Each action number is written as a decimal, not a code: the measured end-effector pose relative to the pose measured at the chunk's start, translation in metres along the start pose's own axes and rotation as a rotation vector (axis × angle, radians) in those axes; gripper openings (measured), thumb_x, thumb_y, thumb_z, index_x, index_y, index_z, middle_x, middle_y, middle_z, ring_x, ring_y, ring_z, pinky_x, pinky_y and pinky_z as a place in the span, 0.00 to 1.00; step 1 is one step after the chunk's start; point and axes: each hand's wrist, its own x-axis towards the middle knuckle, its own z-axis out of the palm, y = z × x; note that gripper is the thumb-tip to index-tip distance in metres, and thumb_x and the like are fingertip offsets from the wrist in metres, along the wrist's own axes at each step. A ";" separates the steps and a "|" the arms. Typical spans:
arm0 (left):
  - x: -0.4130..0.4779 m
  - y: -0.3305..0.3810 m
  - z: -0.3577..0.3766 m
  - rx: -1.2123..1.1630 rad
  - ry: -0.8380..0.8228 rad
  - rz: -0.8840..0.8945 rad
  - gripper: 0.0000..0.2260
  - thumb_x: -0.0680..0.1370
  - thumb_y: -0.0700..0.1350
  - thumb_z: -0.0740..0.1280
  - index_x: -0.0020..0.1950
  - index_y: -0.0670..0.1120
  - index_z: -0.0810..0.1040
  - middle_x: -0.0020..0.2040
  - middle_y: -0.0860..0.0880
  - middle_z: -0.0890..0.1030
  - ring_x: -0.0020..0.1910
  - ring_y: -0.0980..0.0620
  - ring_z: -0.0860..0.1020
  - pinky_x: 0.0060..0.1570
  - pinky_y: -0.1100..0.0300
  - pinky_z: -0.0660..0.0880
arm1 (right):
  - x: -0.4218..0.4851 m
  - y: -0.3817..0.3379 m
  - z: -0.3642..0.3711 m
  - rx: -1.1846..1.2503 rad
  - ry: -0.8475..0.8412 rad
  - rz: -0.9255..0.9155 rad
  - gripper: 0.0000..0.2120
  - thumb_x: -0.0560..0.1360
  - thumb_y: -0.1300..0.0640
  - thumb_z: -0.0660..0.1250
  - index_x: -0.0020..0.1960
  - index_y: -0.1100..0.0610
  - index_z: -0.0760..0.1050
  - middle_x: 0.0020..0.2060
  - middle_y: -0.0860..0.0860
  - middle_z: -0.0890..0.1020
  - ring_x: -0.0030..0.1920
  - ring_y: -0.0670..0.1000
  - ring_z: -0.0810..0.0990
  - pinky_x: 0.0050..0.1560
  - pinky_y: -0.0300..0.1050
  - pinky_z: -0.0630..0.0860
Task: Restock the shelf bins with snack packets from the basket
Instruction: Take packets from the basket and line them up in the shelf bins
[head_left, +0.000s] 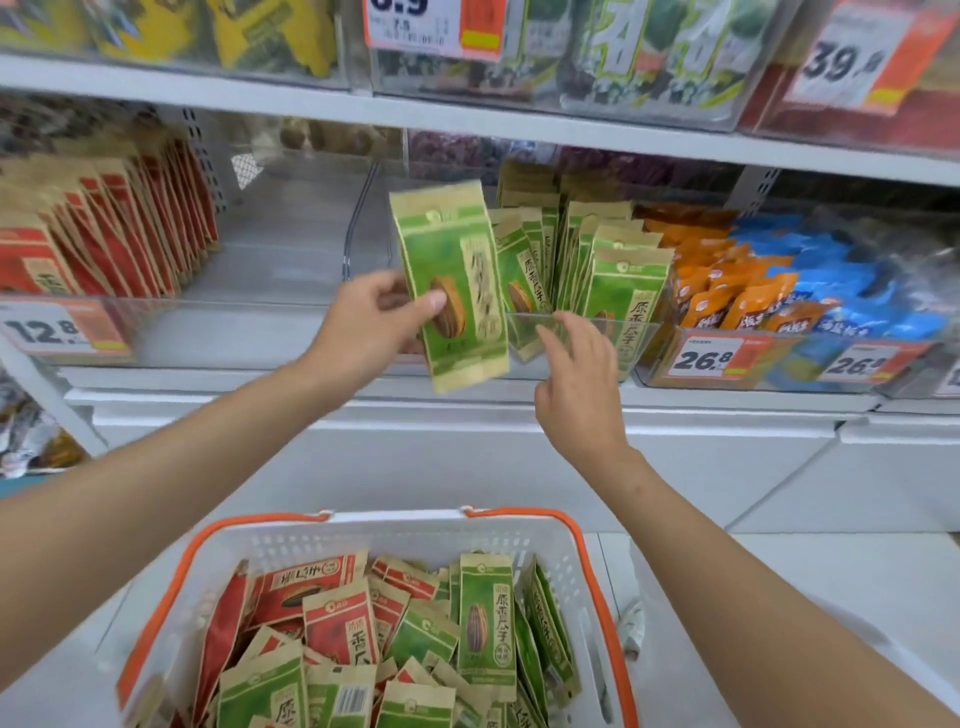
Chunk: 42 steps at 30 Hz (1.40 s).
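My left hand pinches a green sunflower-seed packet and holds it upright in front of the clear shelf bin. That bin holds several matching green packets standing on end. My right hand reaches toward the bin's clear front edge with its fingers loosely spread and holds nothing. Below, a white basket with an orange rim holds several green packets and red packets in a loose heap.
A bin of red packets stands at the left, with a bare stretch of bin beside it. Orange packs and blue packs fill bins at the right. Price tags hang on the bin fronts. An upper shelf runs overhead.
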 end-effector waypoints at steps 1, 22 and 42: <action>0.015 0.011 0.006 0.000 0.033 0.020 0.03 0.78 0.40 0.68 0.51 0.47 0.79 0.46 0.49 0.83 0.43 0.56 0.82 0.41 0.61 0.81 | 0.001 0.000 0.001 -0.016 0.010 -0.005 0.28 0.66 0.69 0.66 0.67 0.63 0.72 0.66 0.59 0.71 0.70 0.59 0.65 0.71 0.57 0.61; 0.147 -0.026 0.097 0.300 -0.180 -0.609 0.19 0.75 0.40 0.71 0.64 0.38 0.73 0.67 0.43 0.75 0.52 0.51 0.78 0.25 0.65 0.77 | 0.002 -0.003 0.008 0.065 0.018 0.013 0.24 0.64 0.67 0.66 0.60 0.59 0.74 0.67 0.58 0.70 0.70 0.59 0.64 0.65 0.56 0.69; 0.162 -0.051 0.105 0.837 -0.303 -0.191 0.58 0.66 0.52 0.79 0.78 0.50 0.36 0.74 0.39 0.63 0.71 0.38 0.64 0.73 0.45 0.58 | -0.007 0.004 0.018 0.025 -0.025 -0.046 0.22 0.66 0.67 0.64 0.59 0.58 0.75 0.73 0.59 0.62 0.76 0.58 0.57 0.65 0.56 0.69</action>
